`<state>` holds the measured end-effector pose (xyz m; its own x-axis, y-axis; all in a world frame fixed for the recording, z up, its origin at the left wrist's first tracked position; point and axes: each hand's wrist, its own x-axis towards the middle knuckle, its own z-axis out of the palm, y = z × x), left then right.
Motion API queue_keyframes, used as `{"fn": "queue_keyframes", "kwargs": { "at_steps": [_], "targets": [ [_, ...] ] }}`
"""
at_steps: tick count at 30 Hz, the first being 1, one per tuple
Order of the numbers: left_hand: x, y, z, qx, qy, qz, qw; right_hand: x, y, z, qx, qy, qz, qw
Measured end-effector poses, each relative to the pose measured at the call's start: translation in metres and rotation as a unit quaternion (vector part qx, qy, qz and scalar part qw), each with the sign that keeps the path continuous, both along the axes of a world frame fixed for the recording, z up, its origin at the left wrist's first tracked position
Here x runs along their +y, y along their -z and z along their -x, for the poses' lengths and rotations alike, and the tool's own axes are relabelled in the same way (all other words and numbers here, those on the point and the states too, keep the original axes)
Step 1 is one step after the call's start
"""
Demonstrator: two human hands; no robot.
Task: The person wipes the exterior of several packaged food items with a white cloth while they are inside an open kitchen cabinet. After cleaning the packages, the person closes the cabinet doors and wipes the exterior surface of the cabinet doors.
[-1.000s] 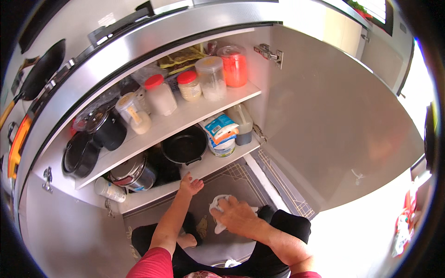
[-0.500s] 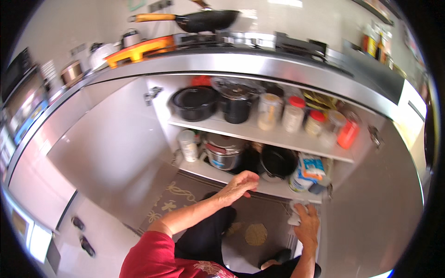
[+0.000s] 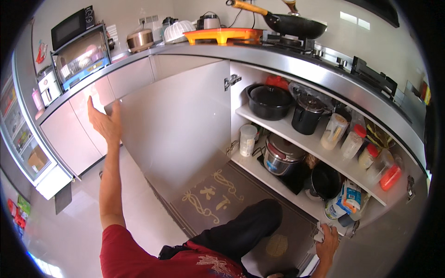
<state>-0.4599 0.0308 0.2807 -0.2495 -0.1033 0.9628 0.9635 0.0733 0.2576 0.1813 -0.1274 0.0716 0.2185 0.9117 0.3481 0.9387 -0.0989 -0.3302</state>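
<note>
My left hand (image 3: 105, 123) is raised at the free upper corner of the left cabinet door (image 3: 181, 120), which stands swung out. Its thumb and fingers are spread apart around that corner; whether they touch it I cannot tell. Low at the right, my right hand (image 3: 328, 243) is closed on a crumpled whitish cloth (image 3: 320, 232), near the front of the lower shelf. Inside the cabinet, the upper shelf (image 3: 296, 129) carries a black lidded pot (image 3: 270, 103), a tall dark pot (image 3: 308, 113) and several jars. Below are a steel pressure cooker (image 3: 282, 157) and a black pot (image 3: 324, 181).
On the counter above (image 3: 194, 52) are an orange tray-like stand (image 3: 222, 35), a gas stove (image 3: 296, 42) with a wok (image 3: 294, 24), and a copper-coloured cooker (image 3: 140, 40). A patterned mat (image 3: 213, 194) lies before the cabinet, under my bent knee. A microwave (image 3: 69, 33) stands far left.
The view has turned left. My left hand has moved from in front of the lower shelf out to the left door's corner. My right hand still holds the cloth near the lower shelf.
</note>
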Motion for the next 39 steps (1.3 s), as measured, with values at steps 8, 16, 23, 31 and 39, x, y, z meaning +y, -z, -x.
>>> {"fn": "queue_keyframes", "kwargs": {
  "at_steps": [8,16,23,31,39],
  "targets": [
    [-0.002,0.012,0.043,-0.233,0.401,0.125,0.877,-0.003,0.002,0.009,0.033,-0.019,0.037,0.999],
    [-0.031,0.028,-0.042,-0.106,0.52,0.1,0.842,0.004,0.007,0.026,0.02,-0.064,0.037,0.997],
    [-0.046,0.031,-0.125,-0.055,0.63,0.086,0.77,0.005,0.004,0.042,0.013,-0.097,0.034,0.995],
    [-0.039,0.026,-0.238,0.068,0.632,0.144,0.759,-0.006,-0.004,0.035,0.007,-0.078,0.007,0.997],
    [0.021,0.029,-0.39,0.165,0.568,0.132,0.795,-0.024,-0.001,0.018,-0.024,-0.031,-0.008,0.999]
  ]
}}
